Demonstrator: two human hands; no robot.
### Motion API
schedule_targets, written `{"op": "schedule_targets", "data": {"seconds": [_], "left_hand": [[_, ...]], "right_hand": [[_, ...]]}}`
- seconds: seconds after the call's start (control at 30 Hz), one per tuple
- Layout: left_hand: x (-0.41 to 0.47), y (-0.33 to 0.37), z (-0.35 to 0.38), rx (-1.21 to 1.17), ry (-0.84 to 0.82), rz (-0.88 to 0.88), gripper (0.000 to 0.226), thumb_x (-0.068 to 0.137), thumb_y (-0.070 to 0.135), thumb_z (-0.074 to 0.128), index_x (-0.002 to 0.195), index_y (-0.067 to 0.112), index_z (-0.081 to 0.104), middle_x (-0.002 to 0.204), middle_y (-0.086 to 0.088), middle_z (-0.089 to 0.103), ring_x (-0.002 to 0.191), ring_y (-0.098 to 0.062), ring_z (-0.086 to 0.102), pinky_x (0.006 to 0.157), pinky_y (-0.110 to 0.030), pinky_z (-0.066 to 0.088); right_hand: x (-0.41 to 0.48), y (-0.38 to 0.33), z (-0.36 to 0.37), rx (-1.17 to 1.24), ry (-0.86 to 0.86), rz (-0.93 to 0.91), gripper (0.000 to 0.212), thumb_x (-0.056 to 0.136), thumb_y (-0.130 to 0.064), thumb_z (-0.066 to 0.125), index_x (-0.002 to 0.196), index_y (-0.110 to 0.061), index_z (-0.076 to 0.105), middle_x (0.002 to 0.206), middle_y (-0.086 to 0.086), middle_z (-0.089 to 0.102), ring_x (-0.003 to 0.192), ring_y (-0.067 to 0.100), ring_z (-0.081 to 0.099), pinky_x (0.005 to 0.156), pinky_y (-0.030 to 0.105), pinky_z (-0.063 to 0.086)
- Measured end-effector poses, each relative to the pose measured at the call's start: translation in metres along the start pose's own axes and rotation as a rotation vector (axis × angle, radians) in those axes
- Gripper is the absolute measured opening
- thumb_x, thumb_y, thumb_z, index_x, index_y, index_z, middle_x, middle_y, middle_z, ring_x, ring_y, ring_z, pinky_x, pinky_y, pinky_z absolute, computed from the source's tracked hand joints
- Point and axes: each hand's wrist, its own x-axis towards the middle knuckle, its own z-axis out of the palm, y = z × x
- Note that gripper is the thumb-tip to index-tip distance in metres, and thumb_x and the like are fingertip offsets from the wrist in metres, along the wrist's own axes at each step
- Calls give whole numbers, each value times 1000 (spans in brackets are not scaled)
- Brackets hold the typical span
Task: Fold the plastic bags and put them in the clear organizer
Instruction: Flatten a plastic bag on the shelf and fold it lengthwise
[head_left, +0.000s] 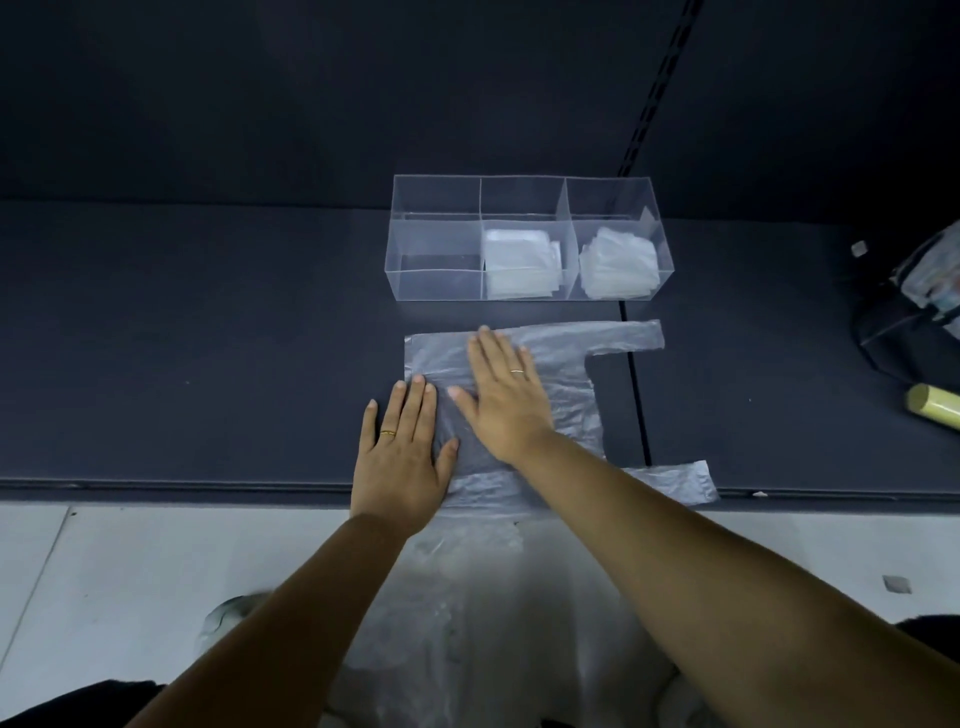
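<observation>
A clear plastic bag (566, 358) lies spread flat on the dark shelf (208, 338), its two handles pointing right. My right hand (501, 395) presses flat on the bag's middle with straight fingers. My left hand (402, 457) lies flat at the bag's left edge, fingertips on the plastic. Behind the bag stands the clear organizer (441, 280) with three compartments. The middle one holds folded bags (519, 265), the right one another stack of folded bags (618, 265), and the left one looks empty.
More loose clear plastic (483, 613) hangs below the shelf's front edge over the light floor. A dark backpack (914, 322) and a yellowish roll (935, 405) sit at the far right. A vertical seam (636, 395) splits the shelf.
</observation>
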Motion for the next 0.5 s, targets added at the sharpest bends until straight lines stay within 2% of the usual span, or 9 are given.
{"op": "schedule_targets", "data": {"seconds": [0.17,0.33,0.37,0.43,0.5], "left_hand": [[1,0,1,-20,-7,-3,73,93,56,-4,153,16,-2,161,-1,-5,147,-17,-11,120,-43,-4],[1,0,-2,-2,-49,-6,72,95,57,-4,153,15,-5,161,-2,-6,147,-18,-12,120,-42,-6],[1,0,-4,12,-72,-2,72,94,57,-3,153,15,-7,161,-2,-8,147,-18,-13,119,-42,-8],[0,-3,-9,-2,-111,24,74,92,58,-2,152,15,-9,160,-2,-12,146,-18,-17,118,-41,-12],[-9,-5,-17,-45,-48,113,76,93,62,3,153,14,5,161,-5,-3,147,-20,-8,119,-41,-10]], "right_hand": [[-8,84,-7,-104,14,225,76,93,-62,1,152,-15,-12,159,5,-19,146,20,-19,116,38,-15],[-18,133,-30,-127,34,434,72,98,-54,15,153,-11,-4,162,9,-8,148,24,-8,120,44,-5],[-24,128,-33,-113,88,422,72,99,-53,18,153,-10,-1,162,10,-5,148,25,-6,120,44,-4],[-44,104,-33,-6,211,264,71,99,-51,26,153,-7,10,161,13,5,148,28,1,121,43,0],[-77,67,-23,131,242,27,72,96,-55,34,151,-9,24,159,12,19,147,27,13,120,41,8]]}}
